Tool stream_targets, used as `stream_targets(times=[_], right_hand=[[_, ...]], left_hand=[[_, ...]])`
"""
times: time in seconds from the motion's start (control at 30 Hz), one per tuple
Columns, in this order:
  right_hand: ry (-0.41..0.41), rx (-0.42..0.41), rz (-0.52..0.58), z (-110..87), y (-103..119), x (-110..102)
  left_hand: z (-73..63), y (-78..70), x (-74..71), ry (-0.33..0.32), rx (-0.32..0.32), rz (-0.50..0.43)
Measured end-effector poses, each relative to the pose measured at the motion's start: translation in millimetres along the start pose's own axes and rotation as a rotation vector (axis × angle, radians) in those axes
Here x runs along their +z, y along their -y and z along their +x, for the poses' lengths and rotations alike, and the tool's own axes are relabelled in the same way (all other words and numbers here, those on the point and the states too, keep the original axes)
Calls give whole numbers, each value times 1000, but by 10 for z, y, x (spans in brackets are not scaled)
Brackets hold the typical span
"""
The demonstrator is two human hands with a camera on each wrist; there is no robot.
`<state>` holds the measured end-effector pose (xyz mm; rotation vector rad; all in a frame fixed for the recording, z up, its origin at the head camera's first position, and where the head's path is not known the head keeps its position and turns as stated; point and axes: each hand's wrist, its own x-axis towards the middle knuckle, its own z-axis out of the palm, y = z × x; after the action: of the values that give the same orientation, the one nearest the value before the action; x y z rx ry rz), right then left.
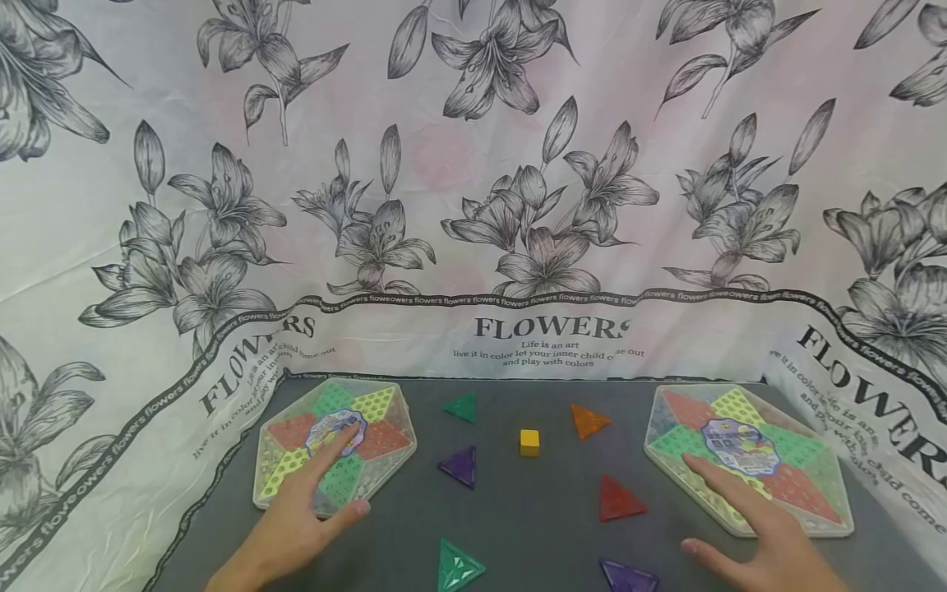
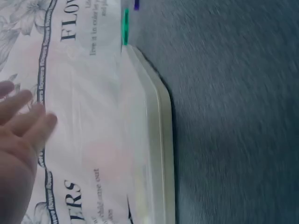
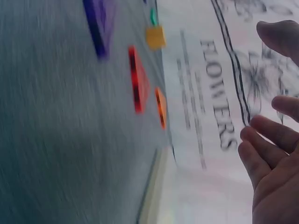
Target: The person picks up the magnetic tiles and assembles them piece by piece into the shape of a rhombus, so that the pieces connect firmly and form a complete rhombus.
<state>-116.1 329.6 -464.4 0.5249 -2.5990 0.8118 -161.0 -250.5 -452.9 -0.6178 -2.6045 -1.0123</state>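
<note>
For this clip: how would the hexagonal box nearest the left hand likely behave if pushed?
The hexagonal box would probably slide rather than tip, since it lies flat and looks low and broad. It also seems stiff, judging by its crisp, straight-edged rim.

Yellow cube (image 1: 529,443): 1, ctr. of clock, head view
Counter (image 1: 547,510): 1
Hands: 2, L hand (image 1: 297,506) + R hand (image 1: 773,530)
Hex boxes: 2, L box (image 1: 344,475) at 9 o'clk, R box (image 1: 797,487) at 3
Tris: 6 tot.
Green tris: 2, far green tri (image 1: 463,408) at 10, near green tri (image 1: 455,567) at 7
Purple tris: 2, far purple tri (image 1: 462,468) at approx. 8, near purple tri (image 1: 629,576) at 5
Orange tri (image 1: 588,422): 1, approx. 2
Red tri (image 1: 617,501): 1, at 4
</note>
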Motion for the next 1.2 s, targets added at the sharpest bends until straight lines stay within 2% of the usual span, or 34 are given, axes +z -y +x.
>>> stream_targets(times=[0.1,0.23,0.37,0.43,0.57,0.6,0.7,0.9,1.13,1.2], right_hand=[[38,1,55,3,170,71],[48,-98,152,66,318,245],[81,-235,237,158,415,481],[124,-260,263,199,474,606],[251,-269,368,262,603,837],[290,-248,403,273,639,889],[357,-242,480,315,724,1051],[380,-279,486,420,847,1356],[508,-175,581,532,1004,1670],[512,-194,565,558,1043,1761]], left_hand=[[57,21,34,23,24,-146],[177,47,127,78,27,-351],[317,28,251,134,-1,-422],[384,10,318,169,-23,-438],[514,-16,442,220,-23,-444],[542,-19,472,229,-18,-439],[621,-26,557,253,-20,-417],[781,-25,754,298,-48,-342],[911,-14,941,363,-29,-279],[926,-9,987,383,-17,-237]])
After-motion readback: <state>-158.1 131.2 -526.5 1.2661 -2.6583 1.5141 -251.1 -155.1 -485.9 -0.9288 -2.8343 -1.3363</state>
